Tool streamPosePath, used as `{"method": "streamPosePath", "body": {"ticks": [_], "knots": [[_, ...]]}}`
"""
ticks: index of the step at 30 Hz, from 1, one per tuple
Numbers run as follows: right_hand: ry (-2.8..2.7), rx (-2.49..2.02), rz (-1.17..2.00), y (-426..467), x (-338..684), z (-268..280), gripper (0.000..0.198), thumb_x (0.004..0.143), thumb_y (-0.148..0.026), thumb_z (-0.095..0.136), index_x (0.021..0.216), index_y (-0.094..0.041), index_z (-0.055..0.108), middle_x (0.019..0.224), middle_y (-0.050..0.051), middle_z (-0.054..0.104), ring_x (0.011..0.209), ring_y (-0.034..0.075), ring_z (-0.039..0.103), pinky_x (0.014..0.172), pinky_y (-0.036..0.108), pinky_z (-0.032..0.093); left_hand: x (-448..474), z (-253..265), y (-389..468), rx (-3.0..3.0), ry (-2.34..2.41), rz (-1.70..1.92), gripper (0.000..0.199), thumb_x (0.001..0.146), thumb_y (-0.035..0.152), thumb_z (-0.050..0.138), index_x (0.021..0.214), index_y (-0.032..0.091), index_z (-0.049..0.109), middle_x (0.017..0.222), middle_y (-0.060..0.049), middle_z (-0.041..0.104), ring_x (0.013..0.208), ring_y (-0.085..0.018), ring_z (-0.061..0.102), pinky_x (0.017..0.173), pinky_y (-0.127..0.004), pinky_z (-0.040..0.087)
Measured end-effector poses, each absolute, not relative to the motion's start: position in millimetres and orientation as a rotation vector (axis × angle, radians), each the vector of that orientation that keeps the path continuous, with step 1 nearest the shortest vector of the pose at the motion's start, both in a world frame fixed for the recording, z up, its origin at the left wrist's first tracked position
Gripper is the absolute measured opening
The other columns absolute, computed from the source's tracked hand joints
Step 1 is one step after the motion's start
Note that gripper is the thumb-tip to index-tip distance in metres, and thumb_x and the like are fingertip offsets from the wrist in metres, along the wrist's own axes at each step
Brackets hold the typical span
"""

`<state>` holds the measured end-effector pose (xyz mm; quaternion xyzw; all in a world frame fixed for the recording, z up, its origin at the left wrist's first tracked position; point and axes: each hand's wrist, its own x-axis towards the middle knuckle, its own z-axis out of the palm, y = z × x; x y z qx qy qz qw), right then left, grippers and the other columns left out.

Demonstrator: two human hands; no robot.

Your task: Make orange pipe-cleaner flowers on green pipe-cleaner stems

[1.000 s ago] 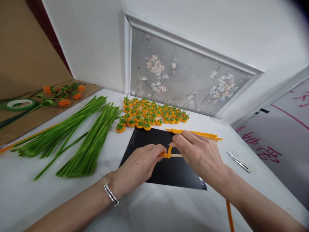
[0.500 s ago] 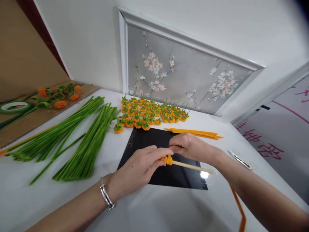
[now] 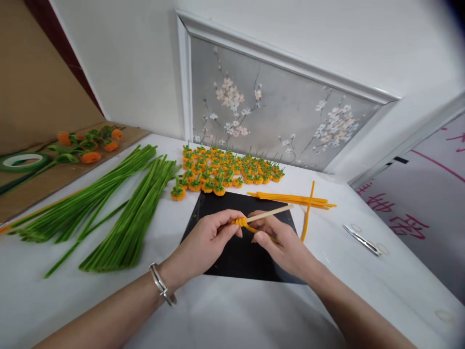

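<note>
My left hand [image 3: 209,242] pinches a thin wooden stick [image 3: 272,212] near one end, where an orange pipe cleaner is wound in a tight coil [image 3: 240,222]. The stick's bare end points up and to the right. Close beside it, my right hand [image 3: 285,245] has its fingers closed on the pipe cleaner's free length, whose tail [image 3: 307,218] sticks out beyond the hand. Both hands are above a black mat [image 3: 240,257]. The stick's other end is hidden in my left hand.
Rows of small orange-and-green pipe cleaner flowers [image 3: 228,167] stand behind the mat. Orange pipe cleaners [image 3: 283,198] lie nearby, and green bundles [image 3: 145,218] lie left. Metal snips [image 3: 361,240] rest at right. Green tape [image 3: 23,162] and finished flowers [image 3: 90,157] sit on cardboard.
The stick has swung from pointing down-right to up-right. My right hand has come round below the stick, and the pipe cleaner's tail has gone from low right to upright behind the hand.
</note>
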<state>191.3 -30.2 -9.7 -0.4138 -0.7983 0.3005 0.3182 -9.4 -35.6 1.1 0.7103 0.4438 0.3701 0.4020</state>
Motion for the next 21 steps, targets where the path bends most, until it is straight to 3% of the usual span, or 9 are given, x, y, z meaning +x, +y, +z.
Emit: {"method": "streamPosePath", "body": {"ticks": [7, 17, 21], "knots": [[-1.672, -1.091, 1.055, -44, 174, -24, 0.025, 0.094, -0.043, 0.044, 0.088, -0.020, 0.049, 0.070, -0.001, 0.057, 0.062, 0.012, 0.059, 0.059, 0.024, 0.049, -1, 3, -42, 1.737, 0.936, 0.797, 0.018, 0.089, 0.015, 0.044, 0.091, 0.018, 0.062, 0.085, 0.001, 0.064, 0.079, -0.013, 0.058, 0.073, -0.024, 0.044], [-1.810, -1.110, 0.953, -49, 176, -21, 0.022, 0.093, -0.037, 0.045, 0.086, -0.019, 0.054, 0.082, 0.002, 0.058, 0.061, 0.011, 0.057, 0.055, 0.022, 0.047, -3, 4, -45, 1.862, 1.079, 0.765, 0.020, 0.088, 0.026, 0.049, 0.081, 0.018, 0.066, 0.062, 0.004, 0.053, 0.055, -0.009, 0.043, 0.050, -0.020, 0.031], [-2.070, -1.195, 0.675, -49, 187, -18, 0.008, 0.088, -0.027, 0.056, 0.089, -0.019, 0.059, 0.081, 0.001, 0.061, 0.063, 0.012, 0.056, 0.058, 0.023, 0.046, -6, 3, -41, 1.819, 1.146, 0.818, 0.018, 0.087, 0.027, 0.051, 0.089, 0.019, 0.067, 0.060, 0.005, 0.055, 0.052, -0.009, 0.046, 0.049, -0.019, 0.035]]}}
